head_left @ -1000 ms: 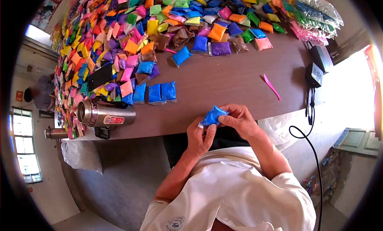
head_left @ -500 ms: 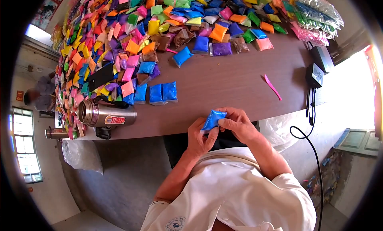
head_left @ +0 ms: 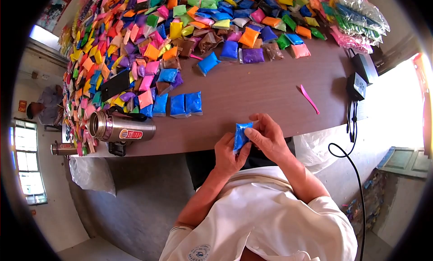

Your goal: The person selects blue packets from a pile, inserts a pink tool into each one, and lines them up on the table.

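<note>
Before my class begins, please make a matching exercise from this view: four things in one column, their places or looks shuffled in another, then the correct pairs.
Things
1. Single blue packet
2. Pink knife-shaped tool
3. Flat black slab
4. Large flask

Places or looks
A. Lying on coloured packets
B. Silvery, with a red label
C. Held by the left hand and right hand
D. On the brown tabletop, bare surface around it

Pairs: 1-C, 2-D, 3-A, 4-B
</note>
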{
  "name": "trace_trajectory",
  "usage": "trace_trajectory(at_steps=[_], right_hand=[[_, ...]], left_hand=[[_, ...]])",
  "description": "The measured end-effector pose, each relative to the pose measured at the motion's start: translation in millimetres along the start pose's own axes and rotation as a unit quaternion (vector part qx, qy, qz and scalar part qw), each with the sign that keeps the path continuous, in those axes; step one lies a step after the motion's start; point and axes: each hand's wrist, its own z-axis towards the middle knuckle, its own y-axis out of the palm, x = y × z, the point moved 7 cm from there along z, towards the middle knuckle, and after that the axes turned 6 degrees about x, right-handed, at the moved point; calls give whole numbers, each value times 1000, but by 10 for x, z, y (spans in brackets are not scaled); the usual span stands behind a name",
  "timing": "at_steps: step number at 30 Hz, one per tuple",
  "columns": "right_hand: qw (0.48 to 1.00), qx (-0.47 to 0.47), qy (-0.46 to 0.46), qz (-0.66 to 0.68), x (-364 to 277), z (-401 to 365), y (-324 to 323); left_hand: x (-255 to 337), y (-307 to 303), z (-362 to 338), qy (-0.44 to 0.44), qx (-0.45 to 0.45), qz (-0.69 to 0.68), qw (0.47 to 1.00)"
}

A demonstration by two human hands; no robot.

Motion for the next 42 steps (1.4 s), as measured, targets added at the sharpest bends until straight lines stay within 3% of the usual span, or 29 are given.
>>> trace_trajectory(at_steps=[2,5,8,12,15,17,20,24,26,30,32,38,42], right_hand=[[978,26,-94,-186,-141,-39,4],[956,-9,-55,-289,-224,-50,69],[969,-2,-112,-222,-161,0,46],[979,-24,-99,-179,-115,17,42],[968,-18,-102,-228,-231,-60,77],[917,0,-125,-380,-302,-110,126],[889,29,-138,-435,-358,-127,158],[891,10,-124,-437,-329,-98,148],[949,-26,-69,-306,-225,-84,92],[977,-41,-22,-208,-121,-70,-26],[993,-77,3,-85,-100,-61,-28],[987,-155,22,-35,-184,-6,-57],[978,-186,58,-73,-54,-31,-61]], left_hand=[[34,-9,10,15,29,15,999],[75,-10,38,32,29,24,999],[100,1,49,40,23,36,998],[96,3,46,38,20,42,998],[85,5,39,33,18,37,999],[50,10,18,23,38,9,999],[-14,31,-4,-3,27,-5,1000],[76,29,33,55,13,31,998],[91,35,31,69,14,72,995],[84,31,32,50,2,69,996],[68,30,26,45,-20,66,997],[80,-8,29,27,-44,22,998],[108,-7,47,44,-49,40,997]])
